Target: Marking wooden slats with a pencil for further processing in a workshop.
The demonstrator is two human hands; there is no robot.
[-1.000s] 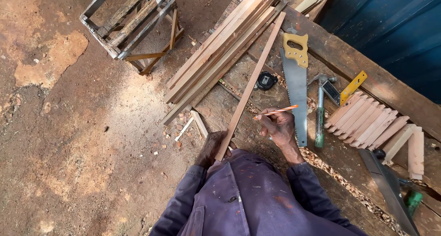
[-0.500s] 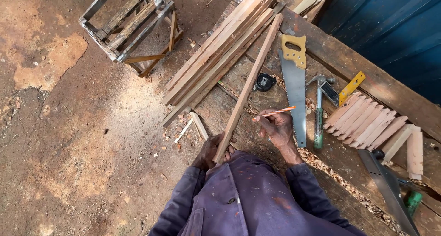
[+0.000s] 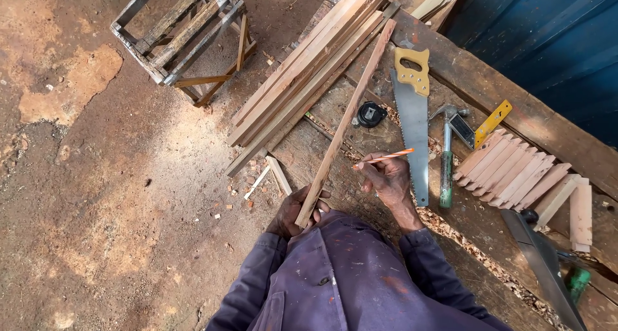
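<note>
Pencil [image 3: 383, 158] still over strip [image 3: 344, 125]

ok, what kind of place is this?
Likely an outdoor carpentry spot: a rough plank workbench on bare earth, with a handsaw, a hammer, a stack of wooden slats and wood shavings.

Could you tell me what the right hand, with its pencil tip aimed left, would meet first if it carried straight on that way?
Most likely the long wooden strip held by the left hand. The right hand aims the pencil at it, across bare workbench.
</note>
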